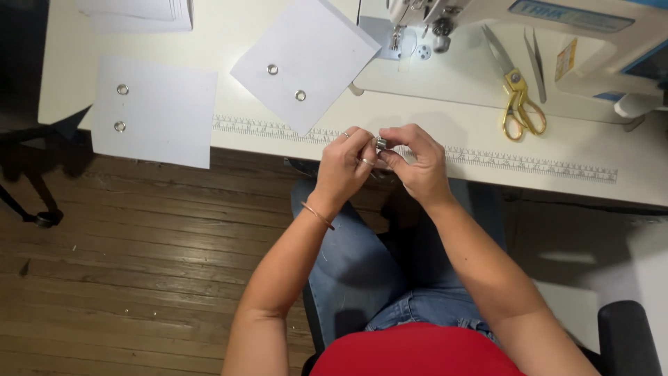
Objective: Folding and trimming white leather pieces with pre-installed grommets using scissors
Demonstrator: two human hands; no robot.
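Observation:
My left hand (346, 166) and my right hand (415, 161) meet at the front edge of the white table (417, 118), above my lap. Both pinch a small silver metal bobbin (380, 143) between their fingertips. The left hand wears rings, and a thin bangle sits on its wrist. What lies under the fingers is hidden.
Two pale grey sheets (154, 110) (306, 61), each with two metal eyelets, lie on the table; a paper stack (139, 12) sits at the far left. A sewing machine (515, 21), gold-handled scissors (516, 97) and tweezers (536, 64) are at the right. A ruler strip (529, 161) runs along the edge.

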